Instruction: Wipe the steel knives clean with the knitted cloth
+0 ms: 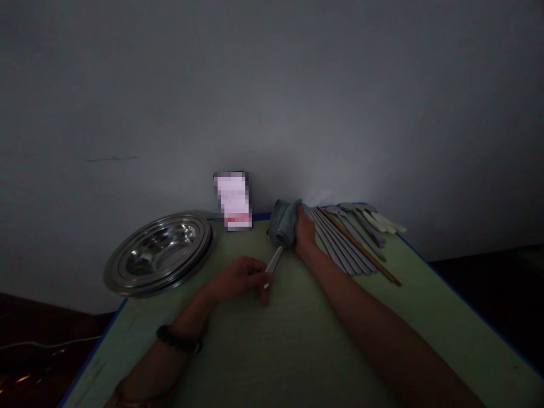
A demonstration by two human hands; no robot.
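Observation:
My left hand pinches the near end of a pale utensil handle that lies slanted over the green tabletop. The far end of the utensil is wrapped in a teal cloth, and my right hand is closed around that cloth. A dark bead bracelet sits on my left wrist. Just right of my right hand, several grey utensils lie fanned out on the table.
A stack of shiny metal plates overhangs the table's far left corner. A blurred white card leans on the grey wall. A wooden stick lies across the fanned utensils, with spoons behind. The table has a blue edge.

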